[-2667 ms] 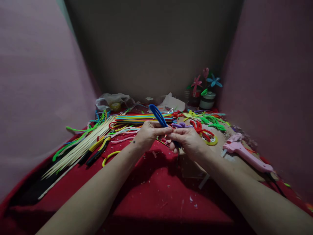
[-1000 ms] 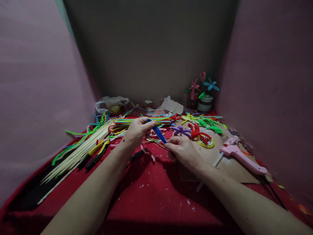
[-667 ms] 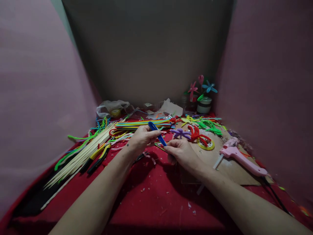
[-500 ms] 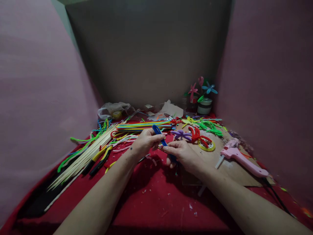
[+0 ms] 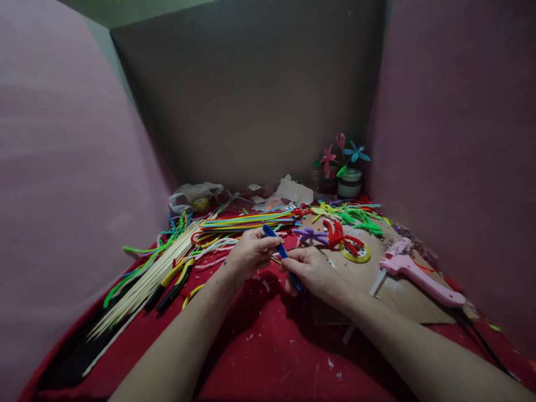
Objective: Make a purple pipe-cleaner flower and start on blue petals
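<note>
A blue pipe cleaner [image 5: 274, 234], bent into a narrow folded strip, slants between my two hands over the middle of the red cloth. My left hand [image 5: 253, 251] pinches its upper part between thumb and fingers. Lower down, my right hand [image 5: 307, 267] grips the same strip, and its lower end pokes out beneath the fingers. Just beyond my right hand lie a purple pipe-cleaner flower [image 5: 310, 236] and bent red pipe cleaners [image 5: 335, 231]. Part of the blue strip is hidden behind my fingers.
Left lie wooden sticks [image 5: 146, 279] and yellow-black pliers [image 5: 176, 285]. Behind my hands is a bundle of straight pipe cleaners [image 5: 247, 221]. On cardboard [image 5: 355, 301] at right rest a pink glue gun [image 5: 422, 273] and a yellow-rimmed spool [image 5: 355, 250]. A flower pot [image 5: 349, 183] stands at the back.
The camera view has shifted slightly, so the scene sits a little lower. The blue strip stays pinched in both hands, which have barely moved, and it looks straighter now.
</note>
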The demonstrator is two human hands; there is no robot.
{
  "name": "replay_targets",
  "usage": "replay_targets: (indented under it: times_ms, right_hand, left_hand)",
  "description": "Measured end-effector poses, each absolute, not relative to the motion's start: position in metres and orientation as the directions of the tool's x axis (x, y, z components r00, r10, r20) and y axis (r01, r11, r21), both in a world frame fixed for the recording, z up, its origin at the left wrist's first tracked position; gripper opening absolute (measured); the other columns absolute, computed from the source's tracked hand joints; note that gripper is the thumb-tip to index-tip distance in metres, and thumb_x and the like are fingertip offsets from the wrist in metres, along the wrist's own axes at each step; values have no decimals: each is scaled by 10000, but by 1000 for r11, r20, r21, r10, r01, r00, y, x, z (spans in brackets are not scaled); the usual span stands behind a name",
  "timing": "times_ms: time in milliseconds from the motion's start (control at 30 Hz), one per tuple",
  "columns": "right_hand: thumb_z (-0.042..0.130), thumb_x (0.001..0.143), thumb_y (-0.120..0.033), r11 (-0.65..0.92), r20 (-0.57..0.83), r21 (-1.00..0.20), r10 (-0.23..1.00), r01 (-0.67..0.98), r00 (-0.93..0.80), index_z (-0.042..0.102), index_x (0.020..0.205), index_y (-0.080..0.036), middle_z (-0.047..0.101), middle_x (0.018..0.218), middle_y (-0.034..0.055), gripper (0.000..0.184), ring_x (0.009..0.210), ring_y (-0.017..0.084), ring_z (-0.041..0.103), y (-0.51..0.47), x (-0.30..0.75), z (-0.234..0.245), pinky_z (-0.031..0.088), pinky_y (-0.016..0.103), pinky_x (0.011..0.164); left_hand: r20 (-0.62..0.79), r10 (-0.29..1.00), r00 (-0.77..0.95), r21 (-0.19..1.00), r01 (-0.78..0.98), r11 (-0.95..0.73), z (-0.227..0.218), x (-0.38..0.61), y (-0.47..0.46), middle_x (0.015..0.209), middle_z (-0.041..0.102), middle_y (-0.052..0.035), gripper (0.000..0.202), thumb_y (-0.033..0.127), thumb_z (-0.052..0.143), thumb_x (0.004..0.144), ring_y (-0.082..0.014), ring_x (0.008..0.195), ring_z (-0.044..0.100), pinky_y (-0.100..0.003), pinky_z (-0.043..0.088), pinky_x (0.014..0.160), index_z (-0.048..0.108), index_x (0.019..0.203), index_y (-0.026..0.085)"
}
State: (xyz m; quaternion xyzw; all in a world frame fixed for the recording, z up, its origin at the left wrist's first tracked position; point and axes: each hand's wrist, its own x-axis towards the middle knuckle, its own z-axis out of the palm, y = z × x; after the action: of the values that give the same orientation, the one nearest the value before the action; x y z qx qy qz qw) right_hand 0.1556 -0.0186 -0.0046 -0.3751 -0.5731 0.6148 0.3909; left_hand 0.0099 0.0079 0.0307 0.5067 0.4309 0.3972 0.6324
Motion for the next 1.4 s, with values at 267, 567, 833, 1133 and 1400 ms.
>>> replay_targets:
  times_ms: [267,567,833,1133,1400]
  right_hand:
    - [494,754,-386,-88,-34,-989,912,-115,-410,537,680,-160,603,440,-18,241,346,90,510,-18,154,-2,385,181,380]
    - [507,739,-344,-118,-86,-990,933,-72,-348,531,669,-162,574,395,-32,196,306,87,488,-19,152,0,374,168,342]
    - [453,757,-316,-108,-80,-992,928,-58,-363,514,659,-170,568,388,-40,186,295,83,486,-16,152,-7,337,152,314]
    - [431,752,-265,-68,-65,-998,943,2,-327,495,624,-182,537,363,-57,165,279,79,456,-16,152,-4,335,156,299]
    - [445,759,-290,-79,-81,-997,942,20,-326,501,623,-175,560,392,-39,187,293,77,468,-17,154,-3,332,155,305]
  left_hand:
    - [-107,925,365,993,-6,117,30,13,5,456,423,70,220,270,669,665,-20,331,273,-160,182,322,483,641,156]
    - [-104,976,192,991,-62,117,31,16,5,459,487,66,264,316,710,624,-19,319,295,-142,188,312,514,712,163]
    - [-102,962,253,990,124,73,27,19,9,441,480,58,219,334,642,675,-24,307,265,-172,156,326,526,630,154]
    - [-60,979,195,960,281,3,29,20,15,452,464,58,235,354,603,698,-42,352,295,-187,192,367,518,607,155]
    - [98,974,206,934,318,-162,29,18,18,466,473,42,237,338,615,702,-49,404,374,-178,256,405,545,590,141]
